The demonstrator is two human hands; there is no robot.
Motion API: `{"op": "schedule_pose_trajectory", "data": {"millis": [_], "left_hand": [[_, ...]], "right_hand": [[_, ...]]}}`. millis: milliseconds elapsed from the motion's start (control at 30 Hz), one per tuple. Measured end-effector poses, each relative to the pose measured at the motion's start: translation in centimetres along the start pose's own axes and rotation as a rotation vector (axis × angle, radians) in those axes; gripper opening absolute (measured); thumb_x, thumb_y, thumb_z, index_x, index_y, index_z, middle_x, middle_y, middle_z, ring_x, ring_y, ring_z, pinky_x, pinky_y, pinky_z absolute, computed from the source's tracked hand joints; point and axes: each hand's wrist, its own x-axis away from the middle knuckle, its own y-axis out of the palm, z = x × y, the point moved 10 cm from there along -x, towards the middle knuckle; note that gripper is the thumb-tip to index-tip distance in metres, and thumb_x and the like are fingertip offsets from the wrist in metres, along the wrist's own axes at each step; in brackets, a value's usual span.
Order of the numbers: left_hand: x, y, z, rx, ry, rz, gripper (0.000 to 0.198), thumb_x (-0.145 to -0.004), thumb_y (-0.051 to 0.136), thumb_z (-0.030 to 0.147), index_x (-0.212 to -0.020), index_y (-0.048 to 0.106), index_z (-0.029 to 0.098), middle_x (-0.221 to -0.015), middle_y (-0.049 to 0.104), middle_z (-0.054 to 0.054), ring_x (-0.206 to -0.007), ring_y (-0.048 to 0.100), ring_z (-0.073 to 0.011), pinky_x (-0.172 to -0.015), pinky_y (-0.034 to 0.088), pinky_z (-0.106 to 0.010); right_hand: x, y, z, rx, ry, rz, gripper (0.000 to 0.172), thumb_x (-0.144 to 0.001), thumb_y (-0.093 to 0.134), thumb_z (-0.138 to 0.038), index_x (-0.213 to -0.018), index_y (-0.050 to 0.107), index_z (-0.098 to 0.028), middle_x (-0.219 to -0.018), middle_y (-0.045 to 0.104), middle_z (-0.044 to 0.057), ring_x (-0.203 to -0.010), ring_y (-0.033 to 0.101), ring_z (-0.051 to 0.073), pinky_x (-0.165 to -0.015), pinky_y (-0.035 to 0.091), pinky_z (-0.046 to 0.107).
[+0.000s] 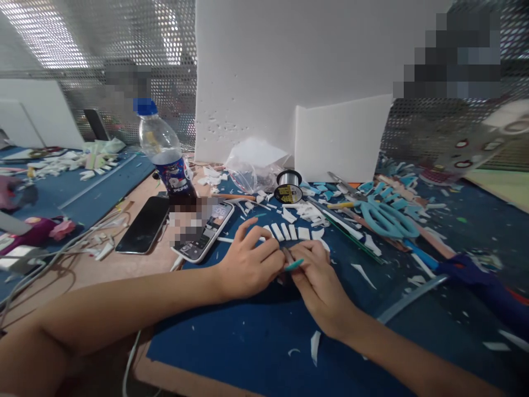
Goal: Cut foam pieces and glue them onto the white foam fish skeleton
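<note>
Over the blue mat point(264, 336), my two hands meet at the fingertips. A small, thin teal piece point(294, 265) with a pointed end sticks out between them. My right hand point(320, 284) is closed around that piece, its thumb along it. My left hand point(250, 262) has curled fingers pressed toward the same spot, its index finger lifted; what its fingertips pinch is hidden. Just beyond my hands lies a row of several white foam pieces point(285, 231).
A phone point(210, 231) and a black phone point(144, 226) lie left, near a Pepsi bottle point(173, 171). A line spool point(289, 186) stands behind the hands. Blue-handled scissors point(386, 216) and foam scraps point(363, 275) lie right. White foam boards point(248, 71) rise behind.
</note>
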Motion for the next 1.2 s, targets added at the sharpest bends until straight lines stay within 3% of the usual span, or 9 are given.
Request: {"op": "schedule_pose_trajectory", "data": {"millis": [167,267,367,467,667,867,1033,1133,1200], "left_hand": [[0.3,0.1,0.7,-0.026,0.01,-0.066,0.02,-0.088,0.042,0.022,-0.074,0.054,0.016,-0.076,0.059,-0.003,-0.08,0.05,-0.0176,-0.092,0.04,-0.039],[1.3,-0.1,0.1,-0.156,-0.143,-0.177,0.04,-0.087,0.039,0.044,-0.104,0.054,0.011,-0.11,0.055,-0.016,-0.108,0.044,-0.0331,-0.095,0.028,-0.062],[3.6,-0.1,-1.2,-0.347,-0.326,-0.376,0.047,-0.088,0.036,0.046,-0.126,0.042,0.02,-0.135,0.039,-0.015,-0.127,0.021,-0.044,-0.087,0.018,-0.077],[6.0,-0.3,-2.7,-0.426,-0.479,-0.521,0.059,-0.086,0.032,0.055,-0.135,0.032,0.022,-0.142,0.029,-0.014,-0.13,0.01,-0.0475,-0.085,0.02,-0.078],[7.4,0.1,-3.1,-0.397,-0.533,-0.643,0.064,-0.085,0.03,0.059,-0.14,0.02,0.029,-0.143,0.028,-0.012,-0.128,0.016,-0.0465,-0.082,0.033,-0.072],[5.1,1.0,-3.8,-0.305,-0.472,-0.52,0.063,-0.085,0.032,0.056,-0.137,0.03,0.02,-0.139,0.029,-0.017,-0.126,0.018,-0.0461,-0.084,0.031,-0.072],[1.7,1.1,-2.1,-0.16,-0.211,-0.269,0.06,-0.084,0.04,0.053,-0.131,0.036,0.016,-0.134,0.032,-0.019,-0.127,0.015,-0.0447,-0.09,0.025,-0.07],[1.2,0.9,-1.4,-0.125,-0.155,-0.235,0.045,-0.086,0.041,0.038,-0.121,0.043,0.009,-0.124,0.042,-0.019,-0.121,0.03,-0.0371,-0.094,0.031,-0.058],[1.5,0.9,-1.9,-0.119,-0.193,-0.27,0.029,-0.087,0.039,0.025,-0.104,0.051,0.006,-0.106,0.052,-0.018,-0.104,0.044,-0.0305,-0.086,0.04,-0.048]], "right_hand": [[-0.1,-0.5,0.1,-0.001,-0.02,0.055,0.026,-0.087,0.034,-0.015,-0.061,0.036,-0.021,-0.061,0.044,0.002,-0.068,0.042,0.02,-0.061,0.033,0.034],[-0.2,-1.1,0.9,-0.039,0.062,0.104,0.032,-0.09,0.034,-0.021,-0.058,0.039,-0.021,-0.06,0.045,0.002,-0.065,0.044,0.019,-0.061,0.035,0.033],[-0.2,-1.4,1.5,-0.073,0.131,0.128,0.039,-0.093,0.033,-0.026,-0.054,0.04,-0.021,-0.055,0.046,0.001,-0.064,0.046,0.018,-0.063,0.036,0.033],[-0.2,-1.4,1.6,-0.075,0.137,0.134,0.042,-0.093,0.031,-0.027,-0.053,0.039,-0.022,-0.053,0.047,0.002,-0.063,0.046,0.018,-0.064,0.037,0.033],[0.0,-1.3,1.9,-0.08,0.148,0.146,0.041,-0.093,0.033,-0.028,-0.054,0.04,-0.021,-0.054,0.048,0.001,-0.064,0.047,0.018,-0.064,0.037,0.032],[-0.1,-1.3,1.8,-0.09,0.144,0.144,0.041,-0.093,0.033,-0.03,-0.053,0.041,-0.021,-0.054,0.047,0.001,-0.065,0.047,0.018,-0.064,0.037,0.032],[0.0,-1.8,1.7,-0.094,0.153,0.184,0.041,-0.093,0.035,-0.032,-0.053,0.04,-0.022,-0.055,0.045,0.001,-0.064,0.046,0.019,-0.061,0.036,0.032],[0.3,-2.3,1.9,-0.108,0.168,0.232,0.041,-0.092,0.035,-0.035,-0.054,0.04,-0.022,-0.055,0.044,0.001,-0.063,0.046,0.018,-0.06,0.036,0.031],[0.5,-2.7,2.2,-0.13,0.194,0.273,0.04,-0.093,0.034,-0.035,-0.056,0.041,-0.021,-0.056,0.044,0.001,-0.061,0.046,0.017,-0.059,0.036,0.03]]}}
